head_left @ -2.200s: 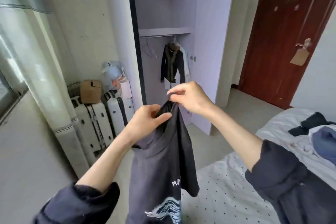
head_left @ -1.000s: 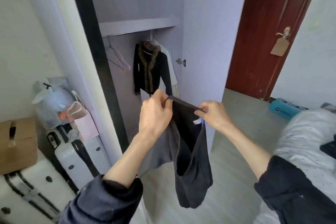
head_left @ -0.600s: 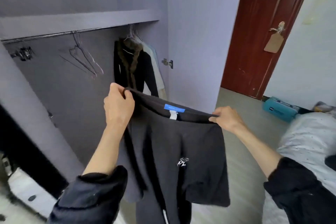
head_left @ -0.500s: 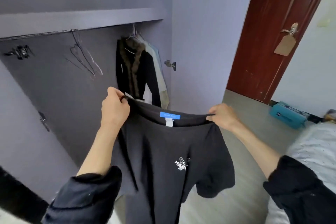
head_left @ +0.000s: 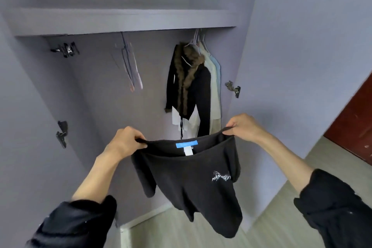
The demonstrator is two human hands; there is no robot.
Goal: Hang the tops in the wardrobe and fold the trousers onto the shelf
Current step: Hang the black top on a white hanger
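1. Garment under handling: black t-shirt (head_left: pixel 189 175), held up in front of the open wardrobe (head_left: pixel 124 20), collar stretched between both hands, body hanging free below the fingers.
2. Left hand (head_left: pixel 125 142): fingers curled, pinching the collar's left end. Right hand (head_left: pixel 242 126): fingers curled, gripping the right end.
3. Handling judgement: light, soft, limp fabric; no stiffness, not fragile; likely to sag or slide off if held at one point.
4. Recommended hold: collar or shoulder seams, as now. Empty hangers (head_left: pixel 128 64) hang above and left of the fingers.
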